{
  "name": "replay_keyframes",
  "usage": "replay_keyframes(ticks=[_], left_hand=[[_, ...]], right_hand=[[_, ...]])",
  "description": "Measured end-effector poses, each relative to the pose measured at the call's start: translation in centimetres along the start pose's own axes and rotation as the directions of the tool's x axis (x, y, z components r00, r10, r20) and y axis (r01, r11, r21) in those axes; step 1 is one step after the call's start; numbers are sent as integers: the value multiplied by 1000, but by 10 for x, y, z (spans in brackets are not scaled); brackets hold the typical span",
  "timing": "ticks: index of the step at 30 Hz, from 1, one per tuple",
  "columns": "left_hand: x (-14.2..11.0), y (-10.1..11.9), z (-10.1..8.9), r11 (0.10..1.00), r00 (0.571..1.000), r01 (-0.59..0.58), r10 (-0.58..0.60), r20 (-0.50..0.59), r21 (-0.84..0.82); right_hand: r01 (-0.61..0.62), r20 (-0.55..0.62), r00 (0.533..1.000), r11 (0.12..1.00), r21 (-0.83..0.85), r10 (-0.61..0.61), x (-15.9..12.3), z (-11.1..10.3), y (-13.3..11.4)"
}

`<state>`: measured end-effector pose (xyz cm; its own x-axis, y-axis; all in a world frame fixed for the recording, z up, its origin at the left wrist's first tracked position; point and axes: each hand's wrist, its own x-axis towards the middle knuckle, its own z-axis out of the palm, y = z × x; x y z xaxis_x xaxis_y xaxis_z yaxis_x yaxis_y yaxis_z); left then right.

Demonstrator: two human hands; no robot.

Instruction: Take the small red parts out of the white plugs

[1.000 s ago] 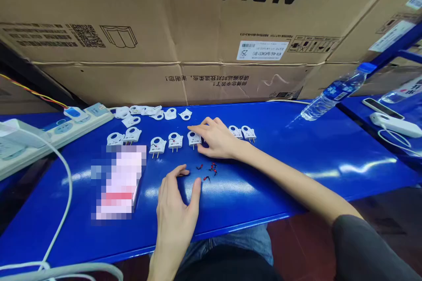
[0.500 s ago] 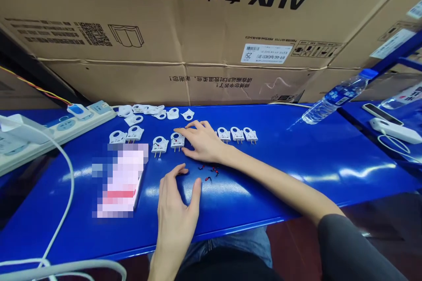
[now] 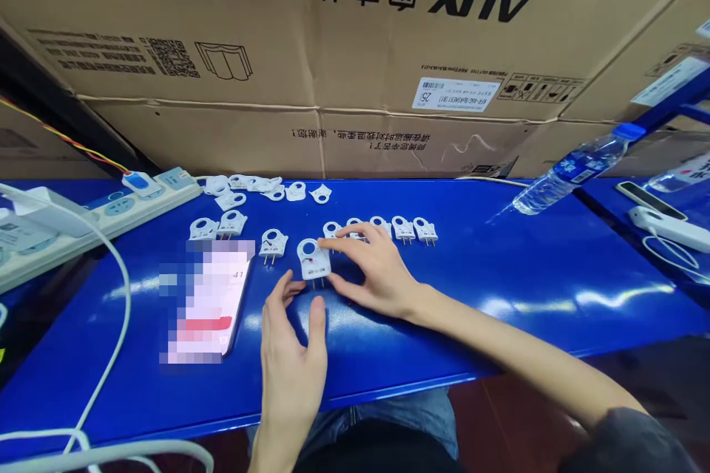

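Between thumb and fingers, my right hand [image 3: 380, 270] grips the right edge of a white plug housing [image 3: 315, 261] with a round hole and two metal prongs pointing toward me. My left hand [image 3: 291, 347] is just below and left of it, thumb and fingers apart, holding nothing. To the left lies another white plug housing [image 3: 273, 245] with a small dark and red part inside. Further similar plug housings [image 3: 404, 229] stand in a row behind and right of my right hand, which partly covers some of them.
A phone [image 3: 214, 303] lies left of my hands, partly pixelated. White plastic pieces [image 3: 260, 188] are scattered at the back, near a power strip [image 3: 111, 214]. A water bottle [image 3: 574, 170] lies tilted at the right. A large cardboard box [image 3: 333, 52] stands behind the blue table [image 3: 471, 340].
My right hand has drawn one plug housing out of the row, toward me and slightly right. My left hand has barely moved. The small red and black parts are now mostly covered by my right hand.
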<state>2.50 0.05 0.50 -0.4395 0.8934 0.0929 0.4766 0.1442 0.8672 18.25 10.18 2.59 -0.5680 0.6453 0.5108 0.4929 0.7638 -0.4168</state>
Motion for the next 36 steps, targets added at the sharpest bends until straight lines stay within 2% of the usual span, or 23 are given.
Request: replay_keyframes(ticks=[3,7,12,17,24,32,36], left_hand=[[2,-5,-1,992,993,-112,109,43,61],[4,-12,-2,960,965,-256,247,87,116],[4,-14,-2,956,965,-262,258,45,131],[3,-11,-1,961,967,-252,244,79,114],[3,-10,-2,952,959,-278,267,95,126],[4,-11,0,951,959,-281,272,84,127],[4,-10,-2,964,970,-238,230,75,121]], right_hand=[[17,-60,998,999,50,-14,-20,-3,-5],[44,-37,998,996,76,-41,-27,0,-8],[94,-75,993,992,90,-88,-22,0,-12],[126,-119,986,991,50,-119,-23,-3,-12],[88,-34,996,996,22,-87,-25,-7,-9],[105,-41,994,993,53,-103,-21,-15,-9],[76,68,994,994,81,-81,-16,-30,1]])
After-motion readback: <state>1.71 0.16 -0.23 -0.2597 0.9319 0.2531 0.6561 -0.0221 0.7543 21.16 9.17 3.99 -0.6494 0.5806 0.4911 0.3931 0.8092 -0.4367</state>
